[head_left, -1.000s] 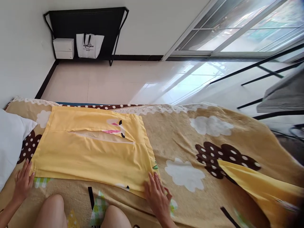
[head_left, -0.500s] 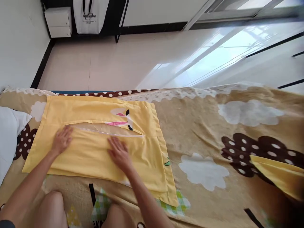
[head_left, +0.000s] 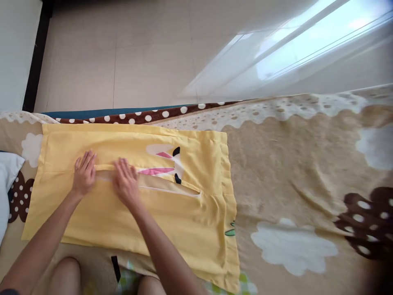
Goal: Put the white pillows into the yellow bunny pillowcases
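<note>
A yellow pillowcase (head_left: 129,213) with a pink-eared rabbit print lies flat, inside out, on the patterned blanket (head_left: 291,172). Its zipper slit (head_left: 172,186) runs across the middle and gapes towards the right. My left hand (head_left: 83,174) rests flat on the cloth at the slit's left end, fingers stretched out. Just to its right, my right hand (head_left: 125,184) also presses flat on the slit's edge. Neither hand holds anything.
A white pillow (head_left: 6,180) pokes in at the left edge. My knees (head_left: 67,274) show at the bottom. Beyond the bed's far edge lies pale tiled floor (head_left: 147,57) with a white wall and dark skirting on the left.
Both hands have moved from the pillowcase's near corners up to its zipper slit and come close together. My head has tilted down and left, so the rack and bag are out of view.
</note>
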A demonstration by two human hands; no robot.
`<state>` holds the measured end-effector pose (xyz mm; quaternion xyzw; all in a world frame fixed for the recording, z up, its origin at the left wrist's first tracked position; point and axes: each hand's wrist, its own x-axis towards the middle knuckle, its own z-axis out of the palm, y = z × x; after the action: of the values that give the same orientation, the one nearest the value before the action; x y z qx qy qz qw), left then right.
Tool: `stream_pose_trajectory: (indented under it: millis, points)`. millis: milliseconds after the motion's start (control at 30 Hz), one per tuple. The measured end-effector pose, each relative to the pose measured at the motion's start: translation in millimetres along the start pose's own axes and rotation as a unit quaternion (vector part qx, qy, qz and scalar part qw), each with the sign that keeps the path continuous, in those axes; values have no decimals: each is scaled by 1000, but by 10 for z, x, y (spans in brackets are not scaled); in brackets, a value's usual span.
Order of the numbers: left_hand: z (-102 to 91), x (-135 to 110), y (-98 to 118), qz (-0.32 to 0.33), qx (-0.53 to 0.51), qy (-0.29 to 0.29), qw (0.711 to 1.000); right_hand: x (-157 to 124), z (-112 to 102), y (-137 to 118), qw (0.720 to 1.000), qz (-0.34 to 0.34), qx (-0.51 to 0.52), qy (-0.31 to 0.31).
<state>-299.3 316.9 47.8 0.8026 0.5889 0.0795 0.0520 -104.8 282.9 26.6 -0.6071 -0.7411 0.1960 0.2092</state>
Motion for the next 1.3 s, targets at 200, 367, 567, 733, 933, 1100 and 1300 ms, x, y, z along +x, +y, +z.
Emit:
stream_pose_trajectory:
  millis: [200, 367, 567, 733, 933, 1100, 1300]
  points:
    - [123, 994, -304, -78, 18, -36, 996, 657, -206, 617, 999, 6, -16, -47]
    - [80, 1071, -765, -112, 47, 38, 992, 465, -921, 2121, 968, 201, -142, 44]
    - [169, 1047, -778, -106, 53, 48, 992, 330, -908, 2491, 955, 192, -201, 106]
    - [180, 1035, -832, -106, 79, 40, 990, 317, -853, 2498, 951, 192, -221, 98]
    - [211, 1024, -848, -127, 71, 21, 989, 328, -804, 2524, 951, 153, -235, 130]
    - [264, 999, -840, -127, 65, 24, 989, 375, -886, 2541, 952, 199, -202, 118]
    - [280, 975, -820, -146, 26, -11, 989, 858, -585, 1078, 946, 269, -88, 158]
